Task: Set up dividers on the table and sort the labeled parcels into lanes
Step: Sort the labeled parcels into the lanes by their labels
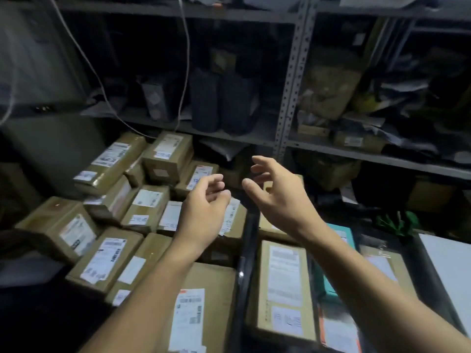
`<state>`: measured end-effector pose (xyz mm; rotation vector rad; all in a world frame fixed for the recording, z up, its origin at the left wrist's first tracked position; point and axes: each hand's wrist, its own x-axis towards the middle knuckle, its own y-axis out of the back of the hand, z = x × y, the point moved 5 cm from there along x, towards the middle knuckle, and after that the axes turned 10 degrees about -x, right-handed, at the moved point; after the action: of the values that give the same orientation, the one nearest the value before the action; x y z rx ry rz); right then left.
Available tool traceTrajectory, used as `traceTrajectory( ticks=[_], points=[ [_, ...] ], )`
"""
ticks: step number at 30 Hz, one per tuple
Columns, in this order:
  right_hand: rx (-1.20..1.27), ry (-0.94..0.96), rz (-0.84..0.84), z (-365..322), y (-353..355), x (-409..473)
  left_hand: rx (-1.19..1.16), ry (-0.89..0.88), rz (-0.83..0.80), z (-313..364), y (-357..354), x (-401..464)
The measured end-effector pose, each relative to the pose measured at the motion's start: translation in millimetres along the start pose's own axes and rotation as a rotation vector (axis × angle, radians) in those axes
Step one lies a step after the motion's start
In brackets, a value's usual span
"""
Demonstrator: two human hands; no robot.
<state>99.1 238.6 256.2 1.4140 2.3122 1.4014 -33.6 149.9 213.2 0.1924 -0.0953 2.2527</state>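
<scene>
Both hands hover over a table packed with brown labeled parcels. My left hand [204, 207] is loosely curled with fingers apart, above the left pile of several boxes [145, 207], and holds nothing. My right hand [277, 197] is spread wide and empty, above a long black divider [244, 253] that runs front to back between the piles. Right of the divider lies a long parcel [284, 286], then a second dark divider [312, 281], a teal parcel [323, 284] and more labeled parcels [384, 268]. A large box [201, 309] lies below my left forearm.
Grey metal shelving [290, 80] stands behind the table, filled with dark rolls [219, 103], bags and boxes. White cables [183, 59] hang at the left. A white board [451, 268] lies at the right edge, with a green bag [397, 222] behind it.
</scene>
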Motion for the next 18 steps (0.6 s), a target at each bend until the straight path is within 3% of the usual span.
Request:
traceTrajectory(
  ticks=[5,13,18],
  points=[
    [0.043,0.014,-0.16,-69.9,-115.2,59.0,-0.023,0.07,0.142,-21.4,122.3,50.1],
    [0.044,-0.066,-0.379,-132.6,-285.2,135.3,0.03,0.137,0.236,-72.6,278.9,134.9],
    [0.164,-0.226,-0.485,-161.6,-367.6,170.2,0.336,0.151,0.413,-105.6,367.0,188.5]
  ],
)
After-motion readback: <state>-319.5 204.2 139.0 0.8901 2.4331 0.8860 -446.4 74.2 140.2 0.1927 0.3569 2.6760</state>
